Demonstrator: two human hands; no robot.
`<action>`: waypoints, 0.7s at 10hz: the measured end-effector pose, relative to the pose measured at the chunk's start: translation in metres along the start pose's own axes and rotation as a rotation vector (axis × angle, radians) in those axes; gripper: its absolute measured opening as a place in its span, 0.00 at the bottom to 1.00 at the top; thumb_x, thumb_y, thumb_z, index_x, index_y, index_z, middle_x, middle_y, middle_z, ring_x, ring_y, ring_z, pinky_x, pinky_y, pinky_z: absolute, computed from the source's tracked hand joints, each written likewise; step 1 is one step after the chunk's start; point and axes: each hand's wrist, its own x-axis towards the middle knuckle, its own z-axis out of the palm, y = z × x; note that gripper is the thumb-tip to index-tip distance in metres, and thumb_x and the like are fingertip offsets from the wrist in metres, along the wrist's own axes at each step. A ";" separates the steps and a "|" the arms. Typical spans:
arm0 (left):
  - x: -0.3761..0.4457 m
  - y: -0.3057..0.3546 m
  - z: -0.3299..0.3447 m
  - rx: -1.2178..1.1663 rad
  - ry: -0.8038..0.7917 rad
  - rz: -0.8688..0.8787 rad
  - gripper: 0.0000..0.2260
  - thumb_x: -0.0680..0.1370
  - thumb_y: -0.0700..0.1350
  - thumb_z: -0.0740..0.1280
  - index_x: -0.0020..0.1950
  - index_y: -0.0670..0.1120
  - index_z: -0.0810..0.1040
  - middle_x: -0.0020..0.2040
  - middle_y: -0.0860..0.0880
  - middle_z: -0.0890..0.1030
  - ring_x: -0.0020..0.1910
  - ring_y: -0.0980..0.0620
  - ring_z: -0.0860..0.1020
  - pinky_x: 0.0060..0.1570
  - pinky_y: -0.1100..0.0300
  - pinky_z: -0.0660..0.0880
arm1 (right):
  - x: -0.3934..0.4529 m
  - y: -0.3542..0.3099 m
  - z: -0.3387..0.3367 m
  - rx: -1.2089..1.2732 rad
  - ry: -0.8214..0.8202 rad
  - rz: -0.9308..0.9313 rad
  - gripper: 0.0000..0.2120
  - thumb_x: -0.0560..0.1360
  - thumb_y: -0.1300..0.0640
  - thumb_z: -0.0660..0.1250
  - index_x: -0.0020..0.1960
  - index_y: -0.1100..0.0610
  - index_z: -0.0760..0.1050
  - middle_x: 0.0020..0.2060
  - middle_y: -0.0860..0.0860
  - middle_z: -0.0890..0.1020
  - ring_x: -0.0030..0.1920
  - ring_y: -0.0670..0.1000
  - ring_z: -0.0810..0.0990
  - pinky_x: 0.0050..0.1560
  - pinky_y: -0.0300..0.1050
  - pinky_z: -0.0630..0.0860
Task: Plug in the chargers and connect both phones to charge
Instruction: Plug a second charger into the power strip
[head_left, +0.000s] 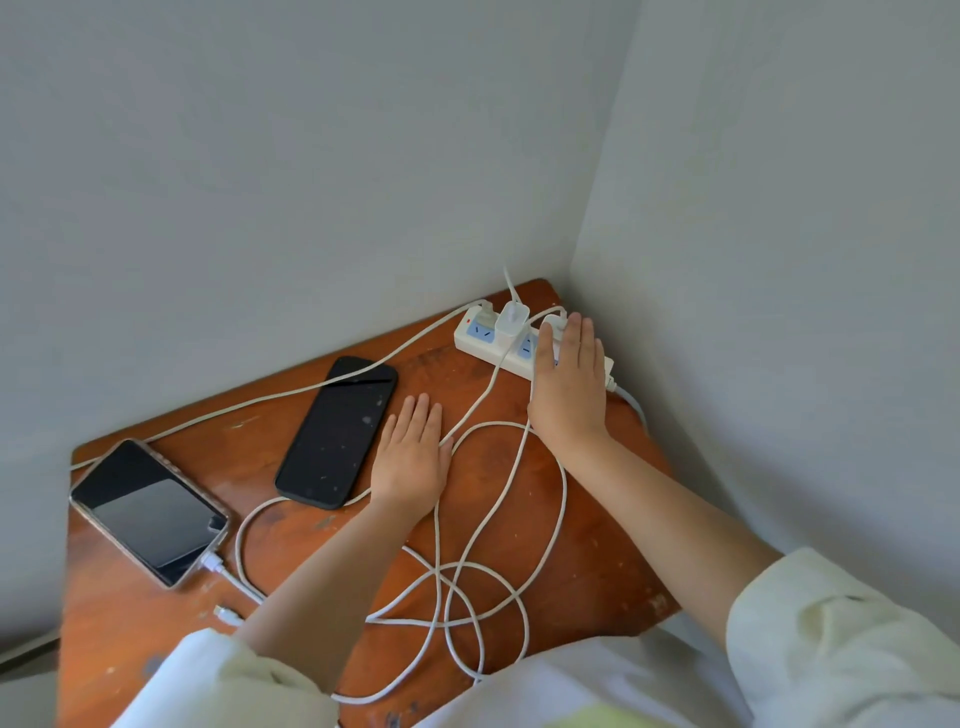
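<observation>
A white power strip (485, 340) lies at the table's far corner with white chargers (511, 318) plugged into it. My right hand (569, 384) rests flat and open over the strip's near end. Flat on the wood beside a black phone (337, 430), my left hand (413, 452) holds nothing. A second phone (148, 512) in a clear case lies at the left with a white cable plug (212, 562) in its bottom port. Long white cables (467, 566) loop across the middle of the table. The black phone's near end has a cable running to it; the joint is not clear.
The small reddish wooden table (587, 561) sits in a corner between two pale walls. A loose cable connector (226, 614) lies near the front left edge. Cream sleeves cover both forearms near the bottom of the view.
</observation>
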 end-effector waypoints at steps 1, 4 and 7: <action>0.000 -0.001 0.001 -0.007 0.019 0.001 0.23 0.82 0.52 0.46 0.76 0.47 0.45 0.78 0.48 0.45 0.76 0.51 0.41 0.74 0.56 0.40 | -0.001 0.003 -0.002 -0.005 -0.013 -0.011 0.32 0.78 0.62 0.60 0.74 0.61 0.43 0.74 0.63 0.47 0.74 0.61 0.44 0.73 0.52 0.44; -0.001 -0.003 0.004 -0.018 0.052 -0.005 0.23 0.82 0.52 0.47 0.76 0.48 0.46 0.78 0.49 0.45 0.76 0.51 0.42 0.73 0.57 0.39 | 0.000 -0.001 -0.001 -0.030 -0.031 -0.022 0.31 0.79 0.62 0.59 0.74 0.61 0.44 0.74 0.64 0.47 0.74 0.62 0.44 0.73 0.53 0.44; -0.001 -0.002 0.003 -0.025 0.063 -0.013 0.23 0.82 0.51 0.48 0.76 0.48 0.47 0.78 0.49 0.46 0.77 0.51 0.43 0.74 0.56 0.40 | -0.001 0.006 -0.001 -0.065 -0.032 -0.017 0.31 0.79 0.60 0.59 0.74 0.60 0.43 0.74 0.64 0.47 0.74 0.62 0.45 0.73 0.52 0.43</action>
